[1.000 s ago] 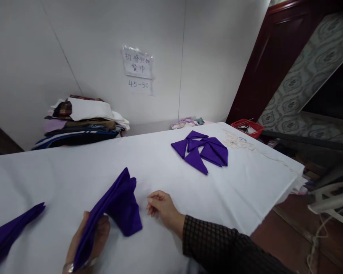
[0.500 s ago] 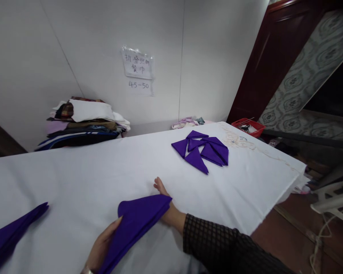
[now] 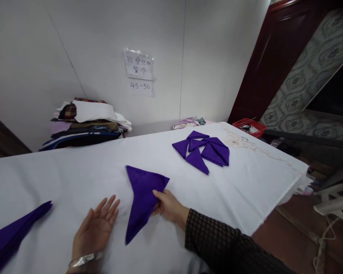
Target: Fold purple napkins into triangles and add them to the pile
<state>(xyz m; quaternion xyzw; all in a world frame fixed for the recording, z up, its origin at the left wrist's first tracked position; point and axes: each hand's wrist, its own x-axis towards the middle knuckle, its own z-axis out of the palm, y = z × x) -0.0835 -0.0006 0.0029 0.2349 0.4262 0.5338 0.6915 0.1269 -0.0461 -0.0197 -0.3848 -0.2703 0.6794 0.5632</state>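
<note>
A folded purple napkin (image 3: 144,194) is gripped along its right side by my right hand (image 3: 167,203), thumb on top and the other fingers mostly hidden beneath. My left hand (image 3: 97,224) is palm up with its fingers stretched out, holding nothing, a little to the left of that napkin. Farther back, several purple napkins folded into triangles (image 3: 197,160) lie in an overlapping group. Another folded purple napkin (image 3: 20,232) reaches in from the left edge.
White cloth covers the table (image 3: 82,171). Behind its far left edge rises a stack of folded clothes (image 3: 94,118). A red basket (image 3: 257,131) stands by the far right corner, and a white plastic chair (image 3: 331,201) is at the right. Handwritten paper (image 3: 140,66) hangs on the wall.
My left hand has let go of the purple napkin and turned palm up. My right hand now grips the napkin, which has swung round to a different angle.
</note>
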